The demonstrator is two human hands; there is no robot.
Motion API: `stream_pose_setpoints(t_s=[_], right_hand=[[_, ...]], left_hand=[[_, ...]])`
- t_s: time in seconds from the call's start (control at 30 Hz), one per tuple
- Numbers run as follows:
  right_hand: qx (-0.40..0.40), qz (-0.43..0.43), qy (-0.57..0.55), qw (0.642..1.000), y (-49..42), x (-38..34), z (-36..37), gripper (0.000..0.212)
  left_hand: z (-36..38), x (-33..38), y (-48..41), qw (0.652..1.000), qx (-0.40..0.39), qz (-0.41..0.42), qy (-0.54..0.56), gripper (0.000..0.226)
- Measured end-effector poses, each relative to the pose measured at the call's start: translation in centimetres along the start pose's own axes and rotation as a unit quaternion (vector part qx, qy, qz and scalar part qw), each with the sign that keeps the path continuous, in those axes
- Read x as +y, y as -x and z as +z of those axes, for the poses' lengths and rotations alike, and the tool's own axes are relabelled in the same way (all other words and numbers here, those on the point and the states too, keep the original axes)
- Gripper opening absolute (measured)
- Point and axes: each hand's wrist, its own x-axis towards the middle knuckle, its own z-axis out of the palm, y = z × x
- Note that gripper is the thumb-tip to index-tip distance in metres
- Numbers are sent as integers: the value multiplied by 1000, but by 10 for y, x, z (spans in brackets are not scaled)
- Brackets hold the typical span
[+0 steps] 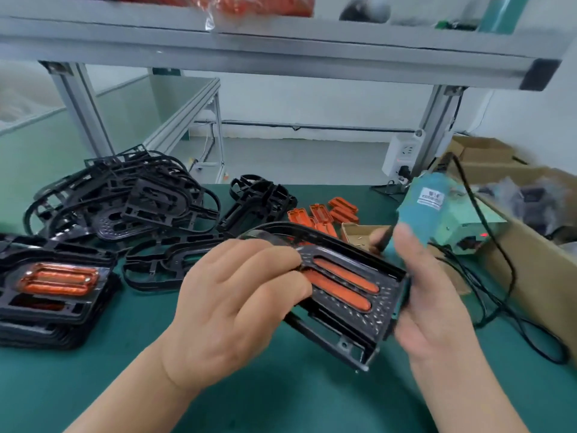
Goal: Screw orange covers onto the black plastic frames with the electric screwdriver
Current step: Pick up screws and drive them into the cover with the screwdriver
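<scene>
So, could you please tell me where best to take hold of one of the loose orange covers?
Probably pinch the rightmost orange cover across its narrow width, a grip on its two long edges, coming from above. They lie flat and overlapping on the green mat, and the cardboard box crowds their near side.

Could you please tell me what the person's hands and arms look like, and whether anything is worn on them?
Both the left hand and the right hand are bare: no gloves, rings or watch show. The left forearm and the right forearm are bare too, with no sleeve reaching into view.
</scene>
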Motion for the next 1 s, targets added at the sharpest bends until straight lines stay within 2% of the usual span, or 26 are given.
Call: stream_pose_setpoints(t_s=[0.1,0.13,0.27,0.47,0.57,0.63,0.67,0.73,0.77,0.8,0.9,1.0], right_hand=[[-20,12,9,1000,6,4,12,94],[-27,13,-2,1000,8,4,13,99],[-41,8,-2,999,12,2,12,75],[-66,-10,-2,998,11,2,12,57],[-53,-7,-29,998,12,7,14,56],[-55,-27,-8,998,12,10,16,65],[-57,-48,21,997,12,12,16,66],[-26,-77,122,989,13,12,16,62],[-1,-80,186,979,14,12,18,62],[17,-82,241,967,14,12,19,58],[-7,-111,301,947,17,11,24,35],[35,-114,326,938,19,13,25,32]], left_hand=[[0,-1,3,1000,22,9,10,40],[1,-2,3,1000,23,9,17,37],[2,-2,2,999,27,11,26,32],[2,1,0,999,30,-7,32,52],[5,6,0,992,19,-90,89,57],[8,18,-2,957,23,-251,140,46],[9,24,-3,920,36,-352,166,41],[12,30,-6,809,36,-519,272,36],[12,27,-6,764,23,-560,320,35],[12,24,-6,739,10,-577,347,33],[8,18,-8,726,-23,-582,366,24],[9,21,-7,741,-46,-561,367,20]])
